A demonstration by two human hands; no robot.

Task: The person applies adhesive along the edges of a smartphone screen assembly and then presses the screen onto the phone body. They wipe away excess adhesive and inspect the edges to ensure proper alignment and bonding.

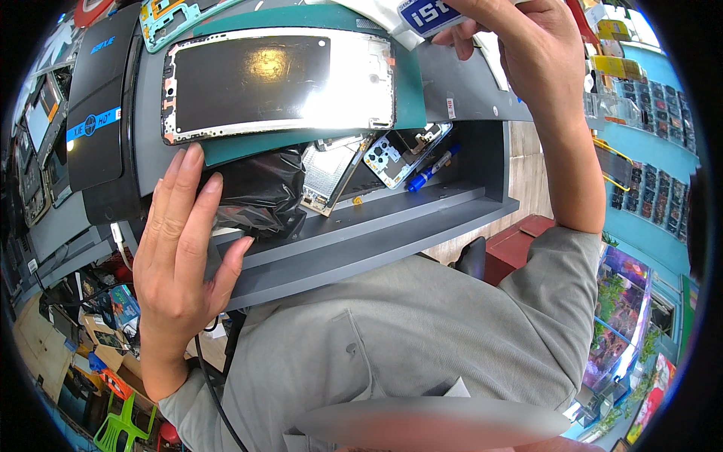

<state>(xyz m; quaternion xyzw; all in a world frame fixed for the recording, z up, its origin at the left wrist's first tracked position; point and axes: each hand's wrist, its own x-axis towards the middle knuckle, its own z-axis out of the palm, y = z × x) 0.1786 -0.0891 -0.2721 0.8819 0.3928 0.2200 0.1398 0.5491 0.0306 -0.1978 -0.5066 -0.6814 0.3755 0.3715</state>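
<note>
A large phone frame (248, 90) with a dark, shiny panel and a silvery rim lies on the green mat (410, 90). My left hand (177, 248) is open, fingers stretched out and the thumb apart. Its fingertips are at the frame's near left corner; whether they touch it I cannot tell. At the top edge, my right hand (527, 53) grips a white container with a blue label (429, 16), partly cut off by the picture's edge. Next to it lies a pale crumpled sheet (384, 15).
An open grey drawer (361, 245) in front of me holds a black plastic bag (263, 192), phone parts (392, 160) and a blue marker (431, 172). A black device (102, 98) stands at left. A teal phone frame (162, 26) lies at the back. Small packs (655, 113) hang at right.
</note>
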